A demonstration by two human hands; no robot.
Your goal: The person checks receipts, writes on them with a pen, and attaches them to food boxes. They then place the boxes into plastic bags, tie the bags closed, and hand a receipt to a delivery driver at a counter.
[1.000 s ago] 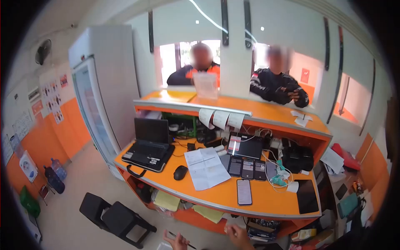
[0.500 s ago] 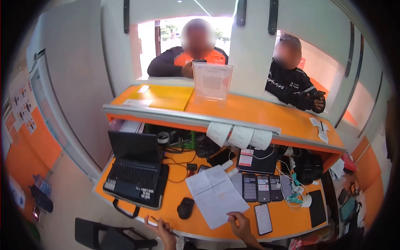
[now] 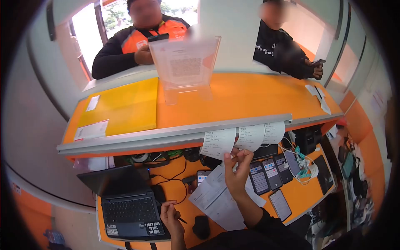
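Several printed paper receipts (image 3: 218,141) hang from the metal edge of the upper counter. My right hand (image 3: 237,173) is raised to them, thumb and curled fingers closed at the lower corner of the leftmost one. Beneath that forearm lies a creased white sheet of paper (image 3: 212,198) on the orange desk. My left hand (image 3: 171,216) is closed around a dark pen (image 3: 182,220), beside the laptop (image 3: 129,210). A black mouse (image 3: 201,227) sits between the left hand and the sheet.
Several phones (image 3: 273,173) lie in a row at right, with another phone (image 3: 280,205) nearer me. White cables (image 3: 306,171) tangle beyond them. On the upper counter stand a clear sign holder (image 3: 185,66) and a yellow folder (image 3: 125,106). Two people (image 3: 137,46) lean at the windows, holding phones.
My right hand has moved up from the sheet's edge to the hanging receipts. My left hand, with the pen, has come up beside the laptop. The view has moved closer to the counter.
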